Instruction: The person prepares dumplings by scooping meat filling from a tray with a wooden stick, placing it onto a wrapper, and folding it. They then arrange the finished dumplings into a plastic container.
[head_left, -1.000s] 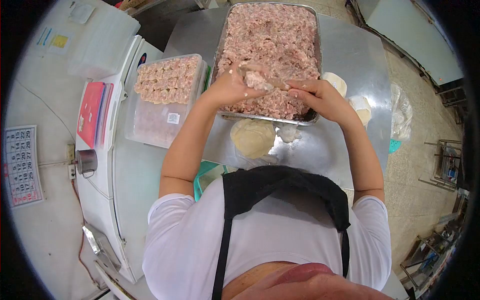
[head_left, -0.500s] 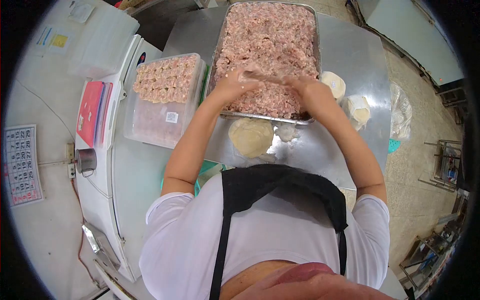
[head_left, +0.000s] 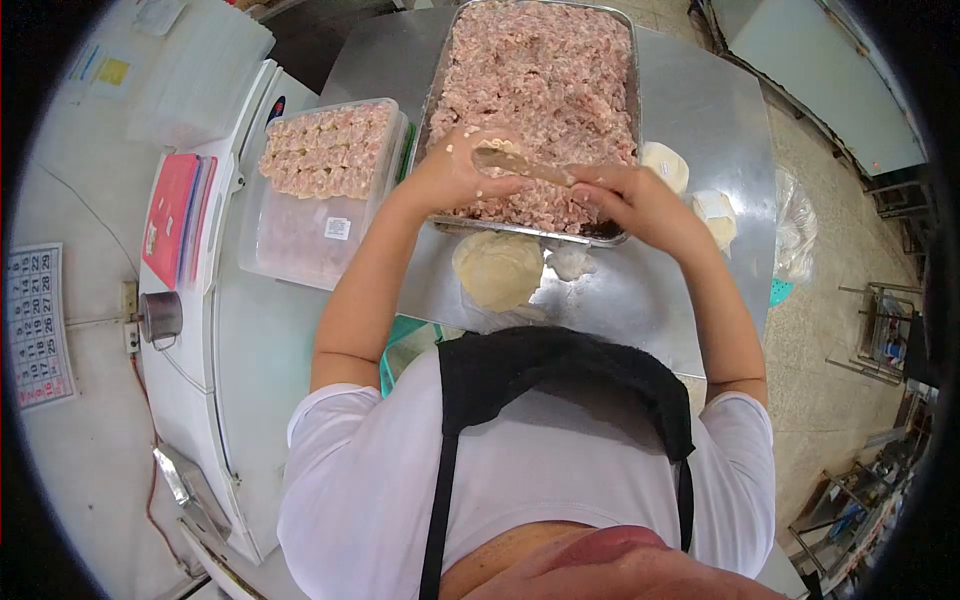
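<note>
My left hand (head_left: 455, 178) is curled over the near left part of a metal tray (head_left: 428, 120) heaped with minced meat (head_left: 540, 70). A pale, ruffled edge of a dumpling wrapper (head_left: 497, 143) shows inside its fingers. My right hand (head_left: 640, 205) grips one end of a flat spatula (head_left: 540, 170), smeared with meat. The spatula's far end reaches into the left hand, against the wrapper. Bits of filling stick to the left fingers. Closer to my body lies a stack of round, pale wrappers (head_left: 497, 272) on the steel table (head_left: 650, 300).
At left stands a clear plastic box (head_left: 300, 240) with rows of filled dumplings (head_left: 330, 145) on its top. Two more wrapped stacks (head_left: 665, 167) sit right of the tray. A crumpled clear plastic bag (head_left: 795, 225) hangs by the table's right edge. Red cutting boards (head_left: 172, 215) stand far left.
My left hand has turned and opened slightly around the wrapper. The right hand has shifted a little right and down, and the spatula now slants down to the right. The camera view has moved slightly.
</note>
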